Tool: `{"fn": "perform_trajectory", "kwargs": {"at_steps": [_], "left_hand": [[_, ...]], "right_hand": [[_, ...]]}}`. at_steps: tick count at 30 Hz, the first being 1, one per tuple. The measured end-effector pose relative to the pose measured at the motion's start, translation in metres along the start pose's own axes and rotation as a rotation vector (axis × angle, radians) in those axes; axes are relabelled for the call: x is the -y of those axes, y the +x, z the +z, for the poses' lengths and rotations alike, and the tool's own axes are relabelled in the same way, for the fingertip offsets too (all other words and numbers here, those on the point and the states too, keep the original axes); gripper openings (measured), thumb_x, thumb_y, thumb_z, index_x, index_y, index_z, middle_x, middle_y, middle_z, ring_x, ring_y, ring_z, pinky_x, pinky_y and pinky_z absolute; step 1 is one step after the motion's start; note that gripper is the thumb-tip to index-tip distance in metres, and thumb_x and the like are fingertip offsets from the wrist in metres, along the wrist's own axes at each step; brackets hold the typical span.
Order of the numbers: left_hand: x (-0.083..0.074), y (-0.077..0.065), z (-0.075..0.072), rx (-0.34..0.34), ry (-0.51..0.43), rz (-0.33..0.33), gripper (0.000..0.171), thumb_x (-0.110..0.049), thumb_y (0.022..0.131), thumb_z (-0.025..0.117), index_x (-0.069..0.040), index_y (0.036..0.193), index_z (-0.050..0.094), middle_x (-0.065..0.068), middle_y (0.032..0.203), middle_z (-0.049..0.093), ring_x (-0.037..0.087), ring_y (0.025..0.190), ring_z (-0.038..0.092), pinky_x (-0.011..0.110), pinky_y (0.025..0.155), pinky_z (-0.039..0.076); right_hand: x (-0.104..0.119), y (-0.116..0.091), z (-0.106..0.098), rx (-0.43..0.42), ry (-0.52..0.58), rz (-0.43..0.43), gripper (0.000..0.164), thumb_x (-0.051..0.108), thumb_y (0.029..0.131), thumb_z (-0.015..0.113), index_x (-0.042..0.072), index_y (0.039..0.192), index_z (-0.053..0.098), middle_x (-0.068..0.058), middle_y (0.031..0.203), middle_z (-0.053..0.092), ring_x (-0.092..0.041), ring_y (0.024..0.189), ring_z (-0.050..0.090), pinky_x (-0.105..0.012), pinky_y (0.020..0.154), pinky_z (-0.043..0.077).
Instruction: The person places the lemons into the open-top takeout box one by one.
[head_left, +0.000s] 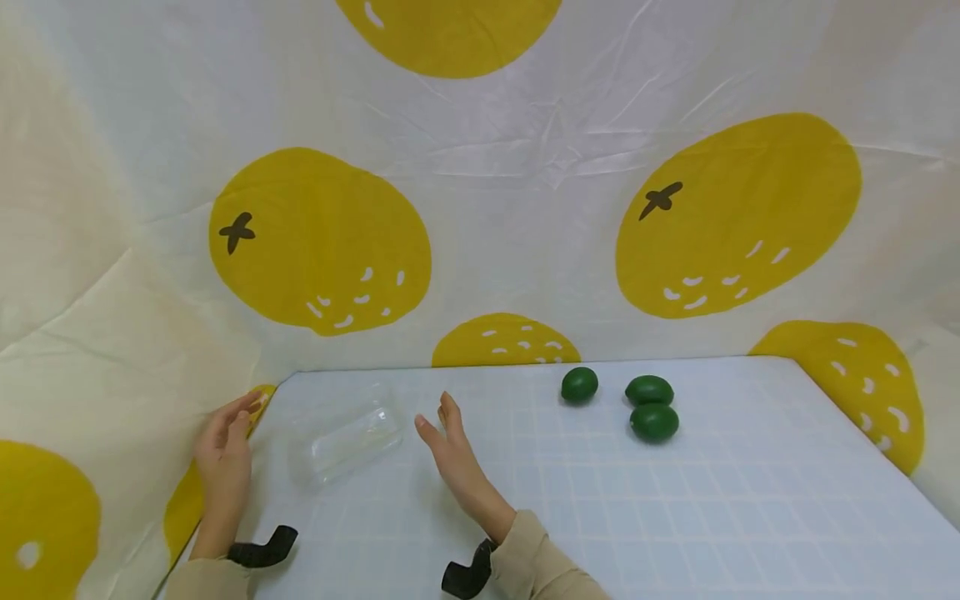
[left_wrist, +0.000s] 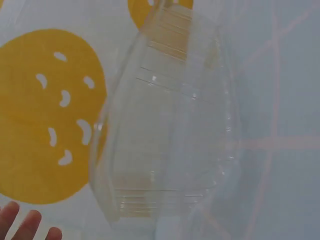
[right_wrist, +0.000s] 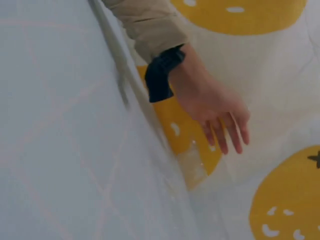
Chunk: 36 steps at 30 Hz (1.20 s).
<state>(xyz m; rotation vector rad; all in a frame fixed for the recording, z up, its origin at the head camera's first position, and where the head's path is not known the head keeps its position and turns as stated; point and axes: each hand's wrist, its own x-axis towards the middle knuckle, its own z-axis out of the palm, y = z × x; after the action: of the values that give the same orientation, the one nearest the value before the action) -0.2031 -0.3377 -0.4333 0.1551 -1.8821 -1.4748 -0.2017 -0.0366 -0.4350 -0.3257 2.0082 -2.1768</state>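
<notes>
A clear plastic container [head_left: 348,442], long and see-through, is at the left part of the table between my two hands. My left hand [head_left: 223,454] is off its left side near the table's left edge, fingers loosely bent and holding nothing. To its right, my right hand [head_left: 465,475] is raised with thumb and fingers apart, also holding nothing. In the left wrist view the container [left_wrist: 165,130] fills the middle, with my left fingertips [left_wrist: 31,222] low in the corner. The right wrist view shows my left hand [right_wrist: 215,110] beyond part of the container [right_wrist: 192,167].
Three green limes lie toward the back right: a single lime [head_left: 580,385] and two touching ones, the rear [head_left: 649,390] and the front lime [head_left: 654,423]. A pale checked cloth covers the table [head_left: 720,517]. Behind it hangs a white curtain [head_left: 517,225] with yellow fruit prints.
</notes>
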Motion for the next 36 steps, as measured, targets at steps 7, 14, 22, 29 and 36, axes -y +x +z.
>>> {"fn": "perform_trajectory", "kwargs": {"at_steps": [7,14,22,29,36], "left_hand": [[0.026,-0.007,-0.005,0.252,-0.164,-0.203,0.048,-0.022,0.106,0.046,-0.007,0.151,0.039,-0.006,0.142,0.048,0.006,0.126,0.048,0.014,0.103,0.034],[0.043,-0.01,-0.005,0.484,-0.43,-0.412,0.067,-0.038,0.109,0.027,-0.008,0.158,-0.008,0.015,0.165,0.006,0.011,0.141,0.033,0.029,0.12,0.015],[0.053,-0.011,0.0,0.554,-0.395,-0.391,0.067,-0.037,0.11,0.022,0.003,0.156,-0.006,-0.003,0.15,0.041,0.001,0.133,0.043,0.03,0.121,0.012],[0.053,-0.013,0.0,0.547,-0.383,-0.37,0.066,-0.032,0.11,0.027,0.006,0.155,-0.002,-0.004,0.147,0.047,0.002,0.132,0.046,0.026,0.118,0.02],[0.053,-0.017,0.003,0.539,-0.388,-0.345,0.064,-0.031,0.11,0.027,0.007,0.154,0.001,0.0,0.148,0.048,0.006,0.133,0.047,0.027,0.117,0.024]], "right_hand": [[-0.029,0.007,0.011,0.091,0.155,0.029,0.082,0.04,0.101,0.049,0.0,0.157,0.003,-0.02,0.164,0.004,-0.037,0.151,0.004,-0.056,0.119,0.007],[-0.051,0.006,0.013,0.19,0.205,0.07,0.082,0.046,0.103,0.045,0.004,0.158,0.001,-0.015,0.165,0.002,-0.032,0.152,-0.001,-0.056,0.119,0.001],[-0.054,0.003,0.013,0.211,0.271,0.027,0.079,0.033,0.102,0.047,0.002,0.158,-0.001,-0.016,0.165,-0.001,-0.034,0.151,-0.004,-0.057,0.118,-0.003],[-0.054,0.008,0.016,0.244,0.214,0.051,0.082,0.036,0.101,0.05,0.008,0.159,-0.001,-0.011,0.166,-0.002,-0.03,0.152,-0.003,-0.061,0.117,-0.002],[-0.056,0.017,0.022,0.25,0.201,0.017,0.082,0.03,0.1,0.052,0.008,0.159,-0.002,-0.009,0.166,-0.001,-0.029,0.152,-0.002,-0.056,0.119,0.002]]}}
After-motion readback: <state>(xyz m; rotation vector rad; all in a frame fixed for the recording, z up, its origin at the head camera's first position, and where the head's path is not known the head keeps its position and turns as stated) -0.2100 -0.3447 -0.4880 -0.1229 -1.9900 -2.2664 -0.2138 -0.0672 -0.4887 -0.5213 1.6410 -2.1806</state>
